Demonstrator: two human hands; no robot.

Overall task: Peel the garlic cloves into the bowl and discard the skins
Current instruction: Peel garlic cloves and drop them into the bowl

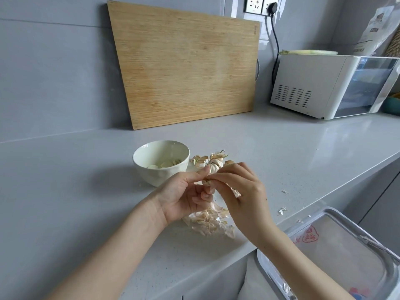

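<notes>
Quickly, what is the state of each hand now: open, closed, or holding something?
Left hand: closed, pinching a garlic clove at its fingertips.
Right hand: closed, fingers pinching the same garlic clove.

You face glossy grey wall (54,72), panel seams running across. Wooden cutting board (186,66) leans upright against it, foot on pale grey speckled surface (65,180). Up right of board: wall socket (256,5), black plug (273,6) in it, black cable (276,50) dropping toward white countertop appliance (307,83) in your far right corner. Printed bag (376,31) above appliance top. Grey cabinet front (378,202) below surface edge, right. Light soft, even; faint sheen on surface.
</notes>
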